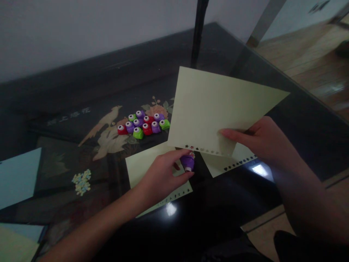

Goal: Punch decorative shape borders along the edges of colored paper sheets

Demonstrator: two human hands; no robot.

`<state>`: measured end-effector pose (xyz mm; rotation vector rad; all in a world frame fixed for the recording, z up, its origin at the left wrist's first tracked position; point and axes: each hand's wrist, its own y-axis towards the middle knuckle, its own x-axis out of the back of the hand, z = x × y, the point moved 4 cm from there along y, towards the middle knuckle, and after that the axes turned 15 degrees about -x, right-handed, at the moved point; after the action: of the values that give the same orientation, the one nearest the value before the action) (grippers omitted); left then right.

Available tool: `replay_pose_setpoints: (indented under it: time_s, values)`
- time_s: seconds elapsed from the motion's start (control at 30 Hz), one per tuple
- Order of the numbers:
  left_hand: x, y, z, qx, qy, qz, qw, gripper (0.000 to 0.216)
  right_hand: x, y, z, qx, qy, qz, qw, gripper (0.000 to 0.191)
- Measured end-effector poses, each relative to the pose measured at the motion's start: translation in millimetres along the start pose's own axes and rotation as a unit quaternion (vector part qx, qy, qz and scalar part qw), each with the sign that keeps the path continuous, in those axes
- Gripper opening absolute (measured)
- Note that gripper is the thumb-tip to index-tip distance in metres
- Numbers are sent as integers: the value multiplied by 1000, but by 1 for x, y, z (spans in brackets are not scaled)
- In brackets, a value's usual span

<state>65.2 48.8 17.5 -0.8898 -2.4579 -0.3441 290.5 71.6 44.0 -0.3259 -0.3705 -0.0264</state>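
Note:
My left hand [160, 176] is closed round a small purple paper punch [188, 162], set against the lower edge of a pale yellow sheet [212, 105]. My right hand [261, 140] pinches that sheet near its lower right part and holds it tilted above the dark table [223, 196]. A row of small punched shapes runs along the sheet's lower edge. Two more pale yellow sheets lie flat underneath, one under my left hand [139, 165], one under my right [231, 163], each with a punched border.
A cluster of several small punches [144, 123], red, purple and green, sits on the table's bird-and-flower picture behind my left hand. Light blue sheets [19, 176] lie at the left edge. A dark post [198, 32] rises at the back. The table's right edge drops to a wooden floor.

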Motion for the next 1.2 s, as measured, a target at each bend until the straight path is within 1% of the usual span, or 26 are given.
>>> replay_pose_setpoints:
  time_s: [0.17,0.23,0.33,0.4,0.47,0.67,0.83,0.97,1.1,1.2]
  values:
    - [0,-2,-2,-33,58,24,998,57,4,-3,3,1,0,-41,999,20]
    - [-2,-4,-4,-52,90,29,994,56,5,-4,4,-2,1,-53,999,19]
    - [-4,-5,-7,-90,129,38,987,48,5,-3,4,4,4,-51,999,19]
    - [-5,-5,-8,-110,139,41,983,44,5,-3,5,11,3,-48,999,20]
    - [-6,-5,-8,-115,143,40,982,44,5,-3,4,11,1,-49,999,19]
    - [-2,-2,-4,-104,139,20,985,45,5,-3,3,8,5,-57,998,16]
    - [15,3,-6,-104,139,-25,985,36,7,-3,3,13,24,-65,998,19]
    - [29,6,-4,-79,126,-45,988,31,10,-2,3,16,24,-86,996,16]
    - [33,9,0,-37,65,-44,996,30,14,4,-3,1,43,-111,993,17]
    - [31,11,5,0,-47,-36,998,28,18,11,-9,6,66,-130,989,20]
